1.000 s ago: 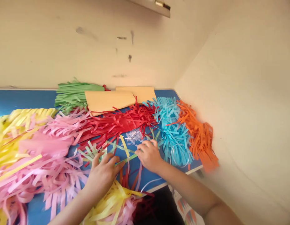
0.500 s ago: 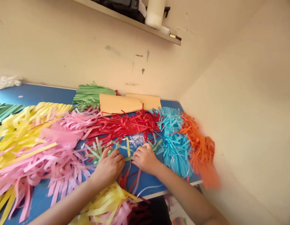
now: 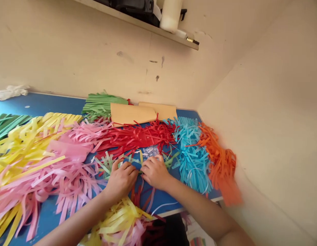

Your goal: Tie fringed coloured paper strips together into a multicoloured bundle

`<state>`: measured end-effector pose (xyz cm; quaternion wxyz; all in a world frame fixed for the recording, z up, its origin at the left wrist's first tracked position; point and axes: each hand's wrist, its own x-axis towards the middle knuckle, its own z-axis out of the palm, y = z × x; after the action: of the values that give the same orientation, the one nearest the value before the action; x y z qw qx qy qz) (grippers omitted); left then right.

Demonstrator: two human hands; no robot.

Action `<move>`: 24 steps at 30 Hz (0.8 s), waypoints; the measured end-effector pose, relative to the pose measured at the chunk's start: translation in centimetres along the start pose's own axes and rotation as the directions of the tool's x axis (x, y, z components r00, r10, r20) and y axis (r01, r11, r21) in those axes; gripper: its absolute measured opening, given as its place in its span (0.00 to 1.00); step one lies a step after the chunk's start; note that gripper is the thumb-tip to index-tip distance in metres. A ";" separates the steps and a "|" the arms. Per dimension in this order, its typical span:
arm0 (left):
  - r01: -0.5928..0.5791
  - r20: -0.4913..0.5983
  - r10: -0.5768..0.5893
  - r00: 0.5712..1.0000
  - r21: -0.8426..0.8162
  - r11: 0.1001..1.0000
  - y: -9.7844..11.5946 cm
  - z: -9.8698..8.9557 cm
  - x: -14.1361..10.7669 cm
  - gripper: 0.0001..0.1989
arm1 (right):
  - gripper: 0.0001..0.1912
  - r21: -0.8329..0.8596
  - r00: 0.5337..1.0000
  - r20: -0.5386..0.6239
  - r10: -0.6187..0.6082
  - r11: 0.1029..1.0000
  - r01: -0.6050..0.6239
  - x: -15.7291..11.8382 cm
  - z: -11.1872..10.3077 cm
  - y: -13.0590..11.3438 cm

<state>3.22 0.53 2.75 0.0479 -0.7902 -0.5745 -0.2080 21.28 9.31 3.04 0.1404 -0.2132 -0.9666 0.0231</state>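
My left hand [image 3: 124, 179] and my right hand [image 3: 155, 171] are close together over the blue table, fingers curled and pinched on a thin green paper strip that shows between them. Light green strips [image 3: 107, 164] fan out beside my left hand, and more green strips [image 3: 171, 160] lie right of my right hand. Just beyond my right hand is a small pile of pale lilac paper bits [image 3: 150, 151]. Red fringed paper [image 3: 138, 136] stretches behind both hands. Yellow fringe [image 3: 119, 218] with pink strips hangs at the near edge, below my left forearm.
Pink fringe [image 3: 71, 164] and yellow fringe [image 3: 22, 136] cover the left side. Blue fringe [image 3: 192, 153] and orange fringe [image 3: 222, 164] lie right. Green fringe [image 3: 102, 104] and tan paper [image 3: 132, 114] rest by the wall. A shelf [image 3: 138, 22] hangs above.
My right hand has moved slightly left, closer to my left hand, so less of the strips between them shows. The whole view has shifted a little.
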 end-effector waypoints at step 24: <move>0.117 0.019 -0.116 0.993 -0.251 0.961 -3.2 0.7 -2.5 0.12 | 0.04 0.320 0.949 -0.044 0.311 0.904 -0.282 -4.4 0.7 3.4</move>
<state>-0.21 -0.37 0.66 -0.0661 -0.7552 -0.5891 -0.2798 26.29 10.52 0.82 0.2123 -0.3337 -0.8995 0.1857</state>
